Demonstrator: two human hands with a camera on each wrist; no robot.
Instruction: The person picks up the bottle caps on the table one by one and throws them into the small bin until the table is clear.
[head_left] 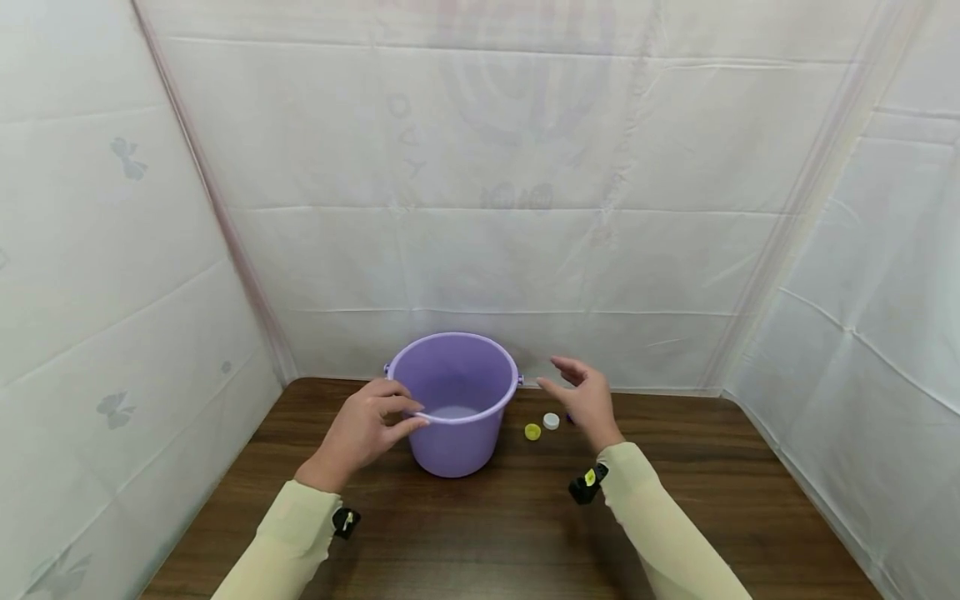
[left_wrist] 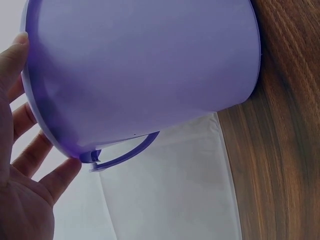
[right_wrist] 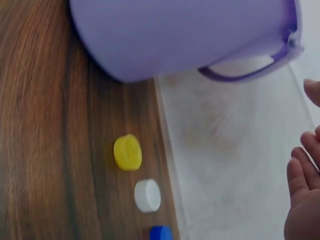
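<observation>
A purple bucket (head_left: 459, 446) stands upright on the table. My left hand (head_left: 367, 425) holds the near left part of its rim, thumb outside and fingers over the edge; the left wrist view shows this hand (left_wrist: 30, 170) against the rim from below. To the right of the bucket, my right hand (head_left: 583, 398) hovers apart from it, fingers extended and holding nothing. Beneath that hand lie a yellow bottle cap (right_wrist: 127, 152), a white bottle cap (right_wrist: 147, 195) and a blue bottle cap (right_wrist: 161, 233). In the head view the right hand mostly hides the blue one.
The brown wooden table (head_left: 465, 542) is bounded by white sheeting (head_left: 495, 250) at the back and both sides. The bucket's handle (left_wrist: 130, 155) hangs down on its far side, close to the back sheet.
</observation>
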